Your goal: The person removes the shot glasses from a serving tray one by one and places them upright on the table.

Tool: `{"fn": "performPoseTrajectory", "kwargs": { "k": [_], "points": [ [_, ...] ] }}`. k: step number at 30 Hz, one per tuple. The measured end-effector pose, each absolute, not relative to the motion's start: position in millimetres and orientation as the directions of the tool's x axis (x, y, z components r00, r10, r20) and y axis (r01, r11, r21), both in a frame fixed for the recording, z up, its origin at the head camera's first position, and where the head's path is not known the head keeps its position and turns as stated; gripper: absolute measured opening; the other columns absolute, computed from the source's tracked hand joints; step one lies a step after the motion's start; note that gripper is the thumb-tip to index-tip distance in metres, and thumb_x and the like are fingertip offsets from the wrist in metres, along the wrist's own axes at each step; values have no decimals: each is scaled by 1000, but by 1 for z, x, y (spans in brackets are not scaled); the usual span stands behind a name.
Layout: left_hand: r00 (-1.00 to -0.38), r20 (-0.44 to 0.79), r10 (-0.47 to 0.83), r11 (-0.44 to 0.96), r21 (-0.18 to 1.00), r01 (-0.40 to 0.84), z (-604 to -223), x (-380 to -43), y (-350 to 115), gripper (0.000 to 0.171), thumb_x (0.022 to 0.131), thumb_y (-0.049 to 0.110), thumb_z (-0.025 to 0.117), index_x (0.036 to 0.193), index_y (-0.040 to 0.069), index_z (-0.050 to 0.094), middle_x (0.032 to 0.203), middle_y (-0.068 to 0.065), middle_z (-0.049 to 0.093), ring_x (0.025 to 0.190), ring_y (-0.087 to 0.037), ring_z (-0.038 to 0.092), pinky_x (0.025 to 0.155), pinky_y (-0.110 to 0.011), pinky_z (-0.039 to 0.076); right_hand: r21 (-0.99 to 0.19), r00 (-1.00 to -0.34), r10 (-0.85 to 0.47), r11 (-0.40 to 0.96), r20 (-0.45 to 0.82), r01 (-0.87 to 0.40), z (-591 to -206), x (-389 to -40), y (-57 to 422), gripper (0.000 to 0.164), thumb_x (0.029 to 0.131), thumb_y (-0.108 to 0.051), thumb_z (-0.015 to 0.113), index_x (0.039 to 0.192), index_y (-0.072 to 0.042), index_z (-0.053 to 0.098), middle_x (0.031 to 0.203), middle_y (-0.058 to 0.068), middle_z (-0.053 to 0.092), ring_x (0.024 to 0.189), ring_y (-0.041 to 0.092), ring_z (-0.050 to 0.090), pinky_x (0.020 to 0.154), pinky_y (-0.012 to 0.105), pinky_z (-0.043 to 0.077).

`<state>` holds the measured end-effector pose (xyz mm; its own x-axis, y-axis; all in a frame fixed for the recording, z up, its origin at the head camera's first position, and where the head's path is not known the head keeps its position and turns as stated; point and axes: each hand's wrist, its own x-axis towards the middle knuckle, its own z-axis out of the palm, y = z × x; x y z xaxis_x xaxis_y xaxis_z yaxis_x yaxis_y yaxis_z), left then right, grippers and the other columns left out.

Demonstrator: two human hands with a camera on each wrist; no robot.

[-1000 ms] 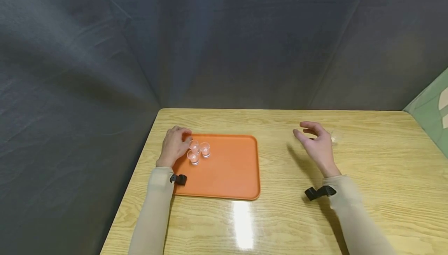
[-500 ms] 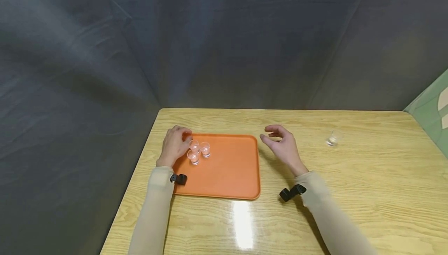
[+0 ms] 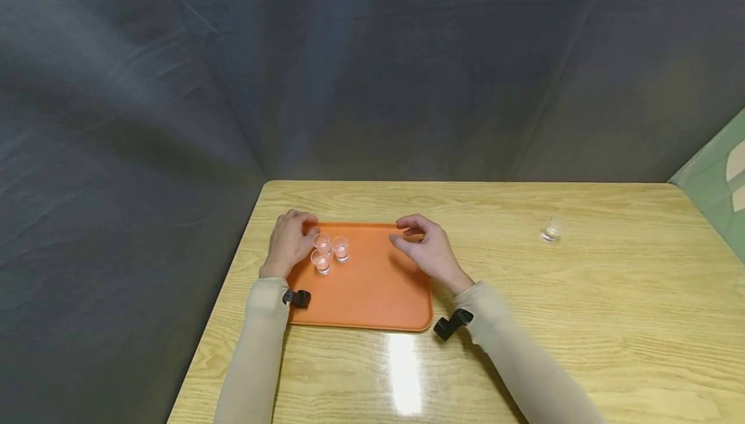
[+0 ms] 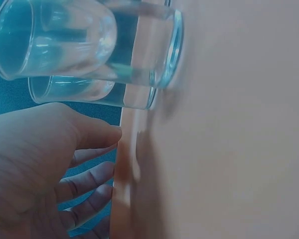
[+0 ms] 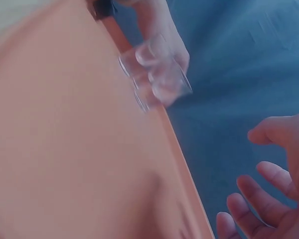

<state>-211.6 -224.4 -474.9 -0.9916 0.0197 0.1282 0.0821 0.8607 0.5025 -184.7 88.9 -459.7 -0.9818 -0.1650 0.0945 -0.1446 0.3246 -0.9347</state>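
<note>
Three clear shot glasses point(image 3: 341, 249) stand close together on the left part of an orange tray point(image 3: 378, 295). My left hand point(image 3: 288, 243) is beside them at the tray's far left corner, fingers loosely bent. In the left wrist view, the thumb of that hand point(image 4: 35, 159) is just beside the glasses point(image 4: 79, 45), and nothing is held; whether it touches the tray edge I cannot tell. Over the tray's far right part hovers my right hand point(image 3: 429, 249), thumb and fingers spread apart with nothing between them. The right wrist view shows these fingers point(image 5: 261, 199) apart from the blurred glasses point(image 5: 162, 74).
Another clear glass point(image 3: 550, 230) stands alone on the wooden table point(image 3: 611, 295), well right of the tray. A dark curtain point(image 3: 407, 75) hangs behind and to the left of the table. Green patterned cloth point(image 3: 712, 172) shows at the far right.
My right hand has moved left from in front of the lone glass to above the tray's right part, bringing that glass into full view. The left hand and the three glasses stay put.
</note>
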Motion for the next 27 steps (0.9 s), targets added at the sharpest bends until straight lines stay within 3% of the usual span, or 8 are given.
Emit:
{"fn": "performPoseTrajectory", "kwargs": {
  "k": [6, 14, 27],
  "points": [
    [-992, 128, 22, 862, 500, 83, -475, -211, -224, 28, 103, 23, 68, 126, 8, 75, 131, -19, 66, 123, -43, 58, 104, -57, 49, -934, -967, -228, 308, 112, -181, -462, -179, 66, 37, 94, -15, 81, 127, -1, 71, 126, 16, 73, 114, 34, 69, 104, 50, 56],
    [-992, 127, 21, 861, 501, 82, -476, -212, -223, 28, 103, 23, 68, 125, 8, 76, 131, -19, 67, 122, -42, 58, 103, -57, 50, -931, -966, -251, 333, 67, -151, -463, -174, 42, 42, 94, -21, 82, 131, -6, 71, 128, 8, 74, 115, 29, 70, 97, 47, 58],
    [-993, 116, 18, 859, 506, 75, -473, -214, -222, 28, 103, 22, 68, 127, 9, 75, 133, -18, 66, 124, -42, 57, 104, -57, 49, -937, -963, -264, 323, 48, -135, -464, -178, 13, 43, 94, -21, 81, 132, -5, 69, 131, 12, 72, 116, 32, 70, 97, 47, 57]
  ]
}}
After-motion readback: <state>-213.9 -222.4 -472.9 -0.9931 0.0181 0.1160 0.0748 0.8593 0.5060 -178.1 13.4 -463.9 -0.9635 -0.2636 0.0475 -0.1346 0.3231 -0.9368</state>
